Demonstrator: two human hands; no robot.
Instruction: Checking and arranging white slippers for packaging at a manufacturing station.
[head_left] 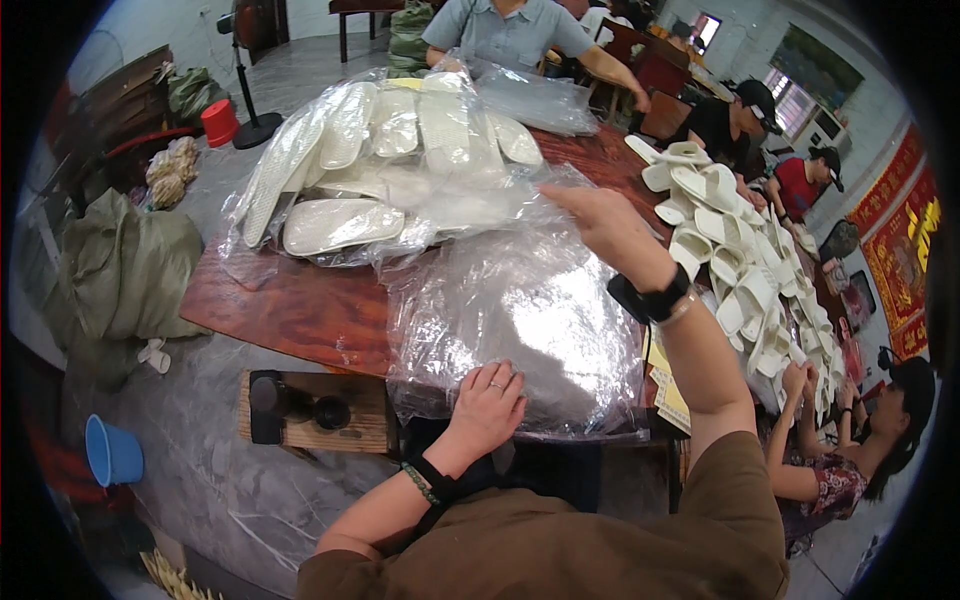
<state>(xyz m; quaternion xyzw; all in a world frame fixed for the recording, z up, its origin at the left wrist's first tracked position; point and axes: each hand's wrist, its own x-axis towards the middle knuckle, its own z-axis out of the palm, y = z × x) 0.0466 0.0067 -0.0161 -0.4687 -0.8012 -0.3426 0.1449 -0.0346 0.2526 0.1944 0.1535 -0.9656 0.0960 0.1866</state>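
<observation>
A stack of clear plastic bags (520, 320) lies on the red-brown table right in front of me. My left hand (488, 405) rests on the stack's near edge, fingers laid over the film, a ring on one finger. Over the stack's far right side is my right hand (605, 225), its index finger stretched left against clear film. That film belongs to a heap of bagged cream slippers (440, 130) beyond the stack. A single bagged slipper (343, 222) lies at the heap's near side. The right fingers below the index are partly hidden.
Loose white slippers (740, 240) are piled along the table's right side, where co-workers sit. Across the table, a person in a grey-blue shirt (515, 35) sits by more flat bags (530, 98). A wooden stool (350, 410), blue bucket (112, 450) and green sack (130, 265) stand left.
</observation>
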